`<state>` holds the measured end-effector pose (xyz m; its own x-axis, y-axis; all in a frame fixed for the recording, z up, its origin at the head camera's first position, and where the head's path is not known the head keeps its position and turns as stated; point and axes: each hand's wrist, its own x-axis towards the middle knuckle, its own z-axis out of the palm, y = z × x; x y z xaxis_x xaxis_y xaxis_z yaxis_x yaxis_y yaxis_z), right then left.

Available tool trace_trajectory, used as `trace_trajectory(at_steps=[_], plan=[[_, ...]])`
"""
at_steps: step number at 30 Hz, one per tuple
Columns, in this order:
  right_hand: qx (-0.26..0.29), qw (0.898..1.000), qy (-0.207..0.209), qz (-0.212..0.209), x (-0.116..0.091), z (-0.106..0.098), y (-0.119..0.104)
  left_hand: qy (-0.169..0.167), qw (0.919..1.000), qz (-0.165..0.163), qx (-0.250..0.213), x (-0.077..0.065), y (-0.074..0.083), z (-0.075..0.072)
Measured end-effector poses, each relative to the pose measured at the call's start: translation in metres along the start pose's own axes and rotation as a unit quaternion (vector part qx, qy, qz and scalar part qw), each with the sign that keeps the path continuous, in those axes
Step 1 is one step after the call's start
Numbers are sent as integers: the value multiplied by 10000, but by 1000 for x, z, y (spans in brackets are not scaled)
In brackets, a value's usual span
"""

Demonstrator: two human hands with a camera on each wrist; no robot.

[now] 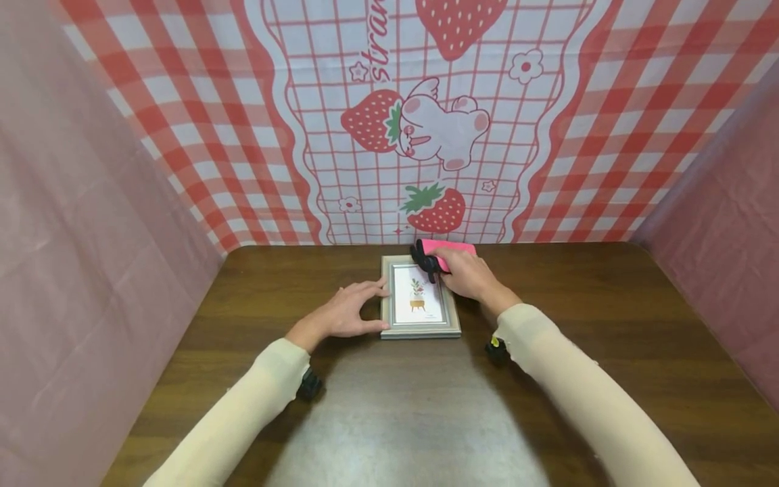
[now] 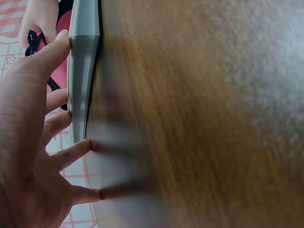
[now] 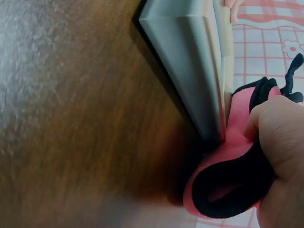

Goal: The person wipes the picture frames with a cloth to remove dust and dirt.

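A picture frame in pale grey-green and cream lies flat on the table, its print of a potted plant facing up. Spread along its left edge, my left hand touches it with thumb and fingertips; in the left wrist view two fingers reach down to the tabletop. My right hand grips a folded pink cloth with black lining and a black cord, at the frame's upper right corner. The right wrist view shows the cloth bunched under the fingers, against the frame's side.
The brown wooden table runs back to a hanging red-and-white strawberry cloth right behind the frame. Pink curtains close off both sides. A small dark device sits under each wrist.
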<state>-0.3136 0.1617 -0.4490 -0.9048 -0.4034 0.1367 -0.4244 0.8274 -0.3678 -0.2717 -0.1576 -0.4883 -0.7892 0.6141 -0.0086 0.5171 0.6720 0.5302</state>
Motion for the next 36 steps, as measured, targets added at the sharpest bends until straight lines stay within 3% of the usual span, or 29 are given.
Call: trace_trajectory(at_steps=[7, 14, 17, 22, 27, 29, 34, 36], plan=[[-60, 9999, -153, 20, 6, 4, -3, 20, 10000, -20, 85, 0, -6, 1], [-129, 9999, -57, -25, 6, 9, -7, -109, 9998, -120, -67, -11, 14, -8], [-151, 9998, -30, -89, 6, 11, -4, -67, 9999, -77, -18, -9, 8, -3], [-81, 9998, -3, -163, 7, 9, -2, 129, 9999, 32, 93, 0, -15, 13], [93, 9999, -26, -127, 12, 14, 5, 83, 9999, 12, 110, 3, -16, 14], [40, 9997, 100, -237, 21, 27, 19, 47, 10000, -39, 63, 1, -9, 10], [55, 9998, 71, -190, 25, 25, 9, -7, 9999, -120, 28, 0, 0, 4], [120, 9999, -54, -90, 20, 14, -8, 21, 9999, -98, 58, 1, -2, 5]])
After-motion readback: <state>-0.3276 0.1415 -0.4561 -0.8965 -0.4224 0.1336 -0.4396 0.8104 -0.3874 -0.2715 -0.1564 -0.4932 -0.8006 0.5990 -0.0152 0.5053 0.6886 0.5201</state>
